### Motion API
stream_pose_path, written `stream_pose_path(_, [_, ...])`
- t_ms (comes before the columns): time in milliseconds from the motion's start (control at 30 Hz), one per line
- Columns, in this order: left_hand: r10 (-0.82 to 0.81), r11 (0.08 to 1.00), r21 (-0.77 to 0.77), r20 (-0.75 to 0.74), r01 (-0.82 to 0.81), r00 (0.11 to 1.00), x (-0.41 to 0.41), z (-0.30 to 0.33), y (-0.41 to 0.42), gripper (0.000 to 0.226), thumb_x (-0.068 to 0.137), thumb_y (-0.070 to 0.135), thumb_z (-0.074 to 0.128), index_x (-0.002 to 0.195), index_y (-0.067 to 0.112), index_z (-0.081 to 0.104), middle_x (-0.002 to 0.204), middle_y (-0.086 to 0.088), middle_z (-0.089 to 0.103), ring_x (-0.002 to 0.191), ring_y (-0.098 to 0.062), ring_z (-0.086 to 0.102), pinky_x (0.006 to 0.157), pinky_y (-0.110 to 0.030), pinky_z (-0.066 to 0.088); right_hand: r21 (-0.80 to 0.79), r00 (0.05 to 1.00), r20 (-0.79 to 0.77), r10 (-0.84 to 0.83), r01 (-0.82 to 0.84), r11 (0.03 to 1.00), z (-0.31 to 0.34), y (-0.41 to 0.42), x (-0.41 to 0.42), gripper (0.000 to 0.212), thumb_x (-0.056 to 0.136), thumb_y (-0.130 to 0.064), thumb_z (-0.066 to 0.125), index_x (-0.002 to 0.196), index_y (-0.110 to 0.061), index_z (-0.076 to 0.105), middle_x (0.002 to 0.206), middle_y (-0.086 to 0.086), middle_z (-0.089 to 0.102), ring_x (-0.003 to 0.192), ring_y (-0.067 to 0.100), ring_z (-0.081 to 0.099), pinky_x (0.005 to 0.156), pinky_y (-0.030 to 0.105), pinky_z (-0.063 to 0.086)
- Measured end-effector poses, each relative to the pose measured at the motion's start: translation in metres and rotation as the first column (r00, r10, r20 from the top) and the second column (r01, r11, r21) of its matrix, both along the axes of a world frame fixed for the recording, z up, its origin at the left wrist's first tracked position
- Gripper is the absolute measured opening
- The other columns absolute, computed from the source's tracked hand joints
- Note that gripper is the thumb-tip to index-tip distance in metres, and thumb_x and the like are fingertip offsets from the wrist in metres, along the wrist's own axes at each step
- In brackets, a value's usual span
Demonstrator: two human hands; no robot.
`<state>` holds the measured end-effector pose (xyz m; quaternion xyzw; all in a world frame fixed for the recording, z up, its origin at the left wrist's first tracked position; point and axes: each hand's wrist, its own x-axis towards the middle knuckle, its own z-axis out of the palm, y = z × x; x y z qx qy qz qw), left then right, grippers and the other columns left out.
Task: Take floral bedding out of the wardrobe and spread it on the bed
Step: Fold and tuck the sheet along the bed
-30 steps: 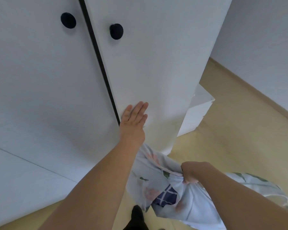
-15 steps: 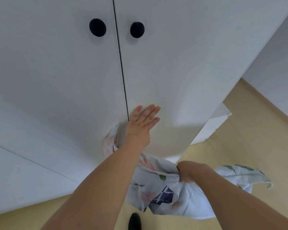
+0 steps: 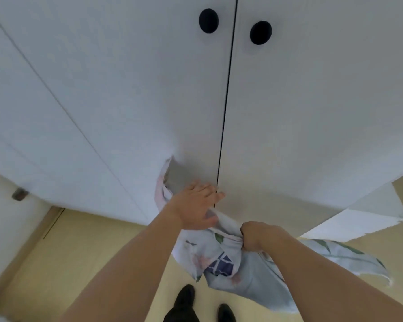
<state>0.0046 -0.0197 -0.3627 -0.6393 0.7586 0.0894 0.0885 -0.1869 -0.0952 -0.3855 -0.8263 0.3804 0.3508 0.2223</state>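
White wardrobe doors (image 3: 289, 112) shut, floral bedding (image 3: 221, 263) bunched low in front of them.

Bedding trails from lower right up to the door seam, one corner against the left door. Right hand (image 3: 256, 235) is fisted around the cloth; left hand (image 3: 196, 205) lies flat, fingers spread, at the seam. Bare floor (image 3: 91, 252) lies below.
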Motion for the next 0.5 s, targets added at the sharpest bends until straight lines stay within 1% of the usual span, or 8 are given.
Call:
stream_pose_path(67, [0.12, 0.99, 0.08, -0.028, -0.118, 0.992, 0.007, -0.002, 0.034, 0.071, 0.089, 0.063, 0.041, 0.149, 0.028, 0.028, 0.156, -0.002, 0.031, 0.144, -0.021, 0.024, 0.12, -0.042, 0.011, -0.004, 0.995, 0.005, 0.101, -0.101, 0.995, 0.001, 0.008, 0.02, 0.028, 0.089, -0.018, 0.056, 0.114, -0.007, 0.064, 0.113, 0.012, 0.066, 0.094, 0.029, 0.063, 0.08, 0.033, 0.049])
stream_pose_path(167, [0.304, 0.938, 0.19, -0.058, -0.288, 0.951, 0.019, -0.005, 0.085, 0.081, 0.083, 0.066, 0.05, 0.151, 0.031, 0.024, 0.157, 0.002, 0.03, 0.145, -0.018, 0.024, 0.121, -0.042, 0.009, -0.016, 0.965, -0.004, 0.263, -0.263, 0.965, -0.002, 0.026, 0.06, 0.033, 0.089, -0.019, 0.058, 0.119, -0.008, 0.063, 0.12, 0.014, 0.065, 0.108, 0.031, 0.063, 0.086, 0.034, 0.049])
stream_pose_path(267, [0.481, 0.859, 0.214, -0.021, -0.466, 0.877, 0.041, -0.013, 0.141, 0.081, 0.087, 0.051, 0.056, 0.154, 0.032, 0.014, 0.16, 0.003, 0.023, 0.147, -0.018, 0.018, 0.12, -0.042, 0.009, -0.008, 0.907, 0.001, 0.422, -0.422, 0.907, -0.006, 0.059, 0.109, 0.031, 0.087, -0.021, 0.058, 0.114, -0.009, 0.064, 0.117, 0.013, 0.066, 0.105, 0.031, 0.064, 0.087, 0.034, 0.05])
stream_pose_path(333, [0.568, 0.804, 0.206, 0.013, -0.558, 0.823, 0.057, -0.022, 0.18, 0.072, 0.092, 0.035, 0.053, 0.153, 0.033, 0.015, 0.159, 0.001, 0.023, 0.146, -0.02, 0.019, 0.119, -0.043, 0.012, 0.003, 0.855, 0.009, 0.519, -0.519, 0.855, -0.009, 0.086, 0.141, 0.025, 0.086, -0.018, 0.056, 0.108, -0.009, 0.063, 0.11, 0.012, 0.066, 0.099, 0.03, 0.064, 0.083, 0.034, 0.051])
stream_pose_path(400, [0.63, 0.76, 0.173, 0.037, -0.626, 0.776, 0.07, -0.031, 0.214, 0.062, 0.094, 0.027, 0.048, 0.151, 0.033, 0.023, 0.156, 0.001, 0.03, 0.143, -0.022, 0.026, 0.116, -0.043, 0.019, 0.003, 0.793, 0.021, 0.609, -0.61, 0.793, -0.012, 0.111, 0.168, 0.015, 0.084, -0.015, 0.055, 0.097, -0.011, 0.06, 0.102, 0.011, 0.065, 0.094, 0.029, 0.064, 0.076, 0.032, 0.049])
stream_pose_path(433, [0.678, 0.719, 0.162, 0.052, -0.676, 0.733, 0.079, -0.036, 0.241, 0.059, 0.095, 0.026, 0.046, 0.15, 0.032, 0.026, 0.153, 0.001, 0.034, 0.141, -0.023, 0.029, 0.115, -0.043, 0.021, 0.001, 0.744, 0.02, 0.668, -0.668, 0.744, -0.017, 0.133, 0.189, 0.007, 0.084, -0.015, 0.055, 0.089, -0.012, 0.058, 0.095, 0.009, 0.063, 0.091, 0.028, 0.064, 0.073, 0.031, 0.047])
stream_pose_path(467, [0.718, 0.679, 0.155, 0.063, -0.717, 0.693, 0.087, -0.039, 0.262, 0.057, 0.095, 0.025, 0.046, 0.149, 0.031, 0.029, 0.15, 0.001, 0.038, 0.139, -0.024, 0.032, 0.114, -0.043, 0.023, 0.002, 0.715, 0.019, 0.699, -0.699, 0.715, -0.021, 0.15, 0.205, 0.005, 0.083, -0.016, 0.055, 0.078, -0.013, 0.053, 0.087, 0.006, 0.059, 0.088, 0.028, 0.063, 0.07, 0.03, 0.046])
stream_pose_path(500, [0.755, 0.639, 0.143, 0.069, -0.755, 0.652, 0.095, -0.043, 0.284, 0.055, 0.095, 0.025, 0.046, 0.148, 0.03, 0.031, 0.149, 0.001, 0.04, 0.138, -0.024, 0.033, 0.114, -0.043, 0.024, 0.008, 0.691, 0.022, 0.723, -0.723, 0.691, -0.025, 0.167, 0.222, 0.014, 0.082, -0.016, 0.055, 0.07, -0.015, 0.048, 0.081, 0.003, 0.055, 0.085, 0.027, 0.062, 0.068, 0.029, 0.044])
